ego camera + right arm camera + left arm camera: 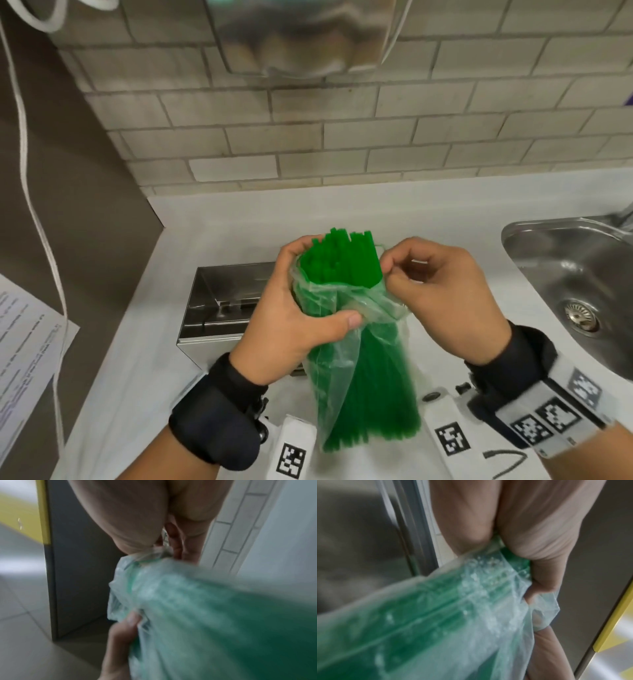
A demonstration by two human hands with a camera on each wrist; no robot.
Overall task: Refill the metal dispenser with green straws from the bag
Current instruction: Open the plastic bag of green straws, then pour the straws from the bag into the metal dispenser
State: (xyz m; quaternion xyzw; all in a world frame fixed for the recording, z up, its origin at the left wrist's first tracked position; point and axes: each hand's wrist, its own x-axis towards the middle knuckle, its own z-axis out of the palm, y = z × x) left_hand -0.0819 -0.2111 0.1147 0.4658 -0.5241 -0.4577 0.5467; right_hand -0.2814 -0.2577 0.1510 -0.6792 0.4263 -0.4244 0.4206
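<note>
Peeling the bag off the straws

Left hand (291, 318) grips the straws (339, 263) bundled; right-hand fingers (390, 270) pinch the bag (342, 359) rim down, dispenser (219, 305) behind.

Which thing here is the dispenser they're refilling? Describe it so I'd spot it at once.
Start at the steel sink sunk in the white counter on the right, then look left past both hands. Behind the left hand sits the dispenser, a shiny metal box, the only boxy steel thing on the counter.
</note>
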